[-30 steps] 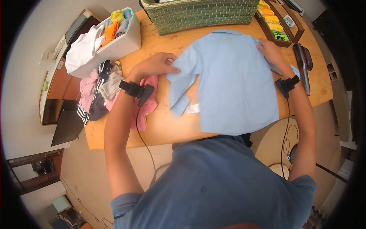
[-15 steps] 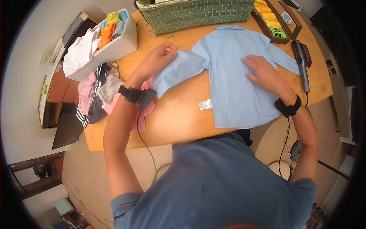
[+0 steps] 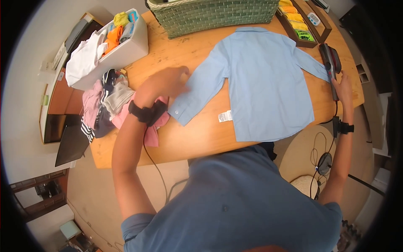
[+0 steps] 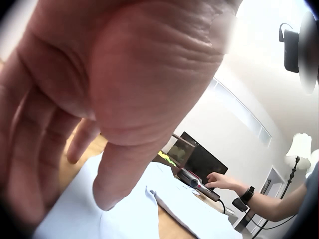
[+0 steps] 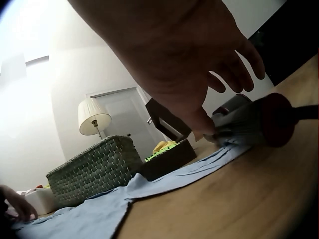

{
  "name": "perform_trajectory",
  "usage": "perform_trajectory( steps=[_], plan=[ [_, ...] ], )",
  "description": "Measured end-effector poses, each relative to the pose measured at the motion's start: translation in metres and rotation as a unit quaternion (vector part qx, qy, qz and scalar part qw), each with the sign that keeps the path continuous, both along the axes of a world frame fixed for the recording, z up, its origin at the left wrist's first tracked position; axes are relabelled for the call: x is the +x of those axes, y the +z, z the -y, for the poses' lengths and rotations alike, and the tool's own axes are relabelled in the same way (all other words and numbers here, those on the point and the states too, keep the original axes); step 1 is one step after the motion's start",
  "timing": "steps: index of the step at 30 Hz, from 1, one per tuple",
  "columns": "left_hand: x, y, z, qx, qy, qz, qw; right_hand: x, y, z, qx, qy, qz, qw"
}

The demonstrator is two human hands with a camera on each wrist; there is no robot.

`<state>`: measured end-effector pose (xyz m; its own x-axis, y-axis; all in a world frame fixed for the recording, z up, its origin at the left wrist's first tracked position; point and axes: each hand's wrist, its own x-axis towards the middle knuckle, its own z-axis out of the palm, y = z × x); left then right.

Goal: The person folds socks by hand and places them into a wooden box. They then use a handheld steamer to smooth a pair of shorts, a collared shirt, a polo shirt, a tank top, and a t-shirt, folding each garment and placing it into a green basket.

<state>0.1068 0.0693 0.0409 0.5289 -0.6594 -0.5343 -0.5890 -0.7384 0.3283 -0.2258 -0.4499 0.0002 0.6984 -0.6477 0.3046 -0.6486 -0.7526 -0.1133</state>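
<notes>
the left hand (image 3: 167, 86), blurred in the head view, is hovering by one cuff (image 3: 180, 112) of a light-blue long-sleeved shirt (image 3: 268, 84), fingers loosely extended and seemingly holding nothing; the right hand (image 3: 345, 92) is spreading its fingers at the handheld steamer (image 3: 327, 56), its thumb beside or touching the handle, without gripping it. between them the shirt is lying flat on the wooden table (image 3: 201, 140), a white care label (image 3: 225, 116) showing at its side. its other cuff (image 3: 322, 75) is meeting the steamer, perhaps running underneath, so a hasty lift could be dragging that sleeve askew; the cord (image 5: 306, 112) could be snagging too. a stray left-hand sweep could be rumpling the nearer sleeve or the pink garment (image 3: 153, 136). farther off, a white bin (image 3: 135, 45) and green woven basket (image 3: 214, 19) are standing.
</notes>
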Motion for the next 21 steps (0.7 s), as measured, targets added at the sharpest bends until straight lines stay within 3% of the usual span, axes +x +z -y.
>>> perform_trajectory(
  steps=[3, 5, 7, 8, 11, 13, 16, 19, 21],
  plan=[
    [0.032, -0.017, 0.028, -0.165, -0.08, 0.112, 0.977, -0.007, -0.024, 0.019, 0.105, -0.005, -0.001, 0.994],
    [0.048, -0.022, 0.072, -0.226, -0.136, 0.042, 0.964, -0.002, -0.037, 0.03, 0.15, -0.018, -0.025, 0.988],
    [0.058, -0.035, 0.104, -0.325, -0.192, 0.051, 0.925, -0.015, -0.055, 0.056, 0.13, 0.039, 0.029, 0.99],
    [0.061, -0.036, 0.116, -0.318, -0.195, 0.051, 0.926, -0.017, -0.057, 0.065, 0.118, 0.068, 0.055, 0.989],
    [0.068, -0.047, 0.134, -0.297, -0.192, 0.03, 0.935, -0.027, 0.017, -0.015, 0.238, -0.049, 0.041, 0.969],
    [0.074, -0.059, 0.141, -0.281, -0.185, -0.005, 0.942, -0.044, 0.046, -0.038, 0.32, -0.012, 0.074, 0.945],
    [0.071, -0.048, 0.141, -0.249, -0.144, -0.045, 0.957, -0.041, 0.105, -0.109, 0.463, 0.01, 0.108, 0.88],
    [0.083, -0.045, 0.14, -0.247, -0.131, -0.118, 0.953, -0.009, 0.122, -0.18, 0.592, 0.055, 0.18, 0.783],
    [0.088, -0.043, 0.136, -0.25, -0.126, -0.154, 0.948, 0.02, 0.115, -0.199, 0.699, 0.111, 0.115, 0.697]
  ],
)
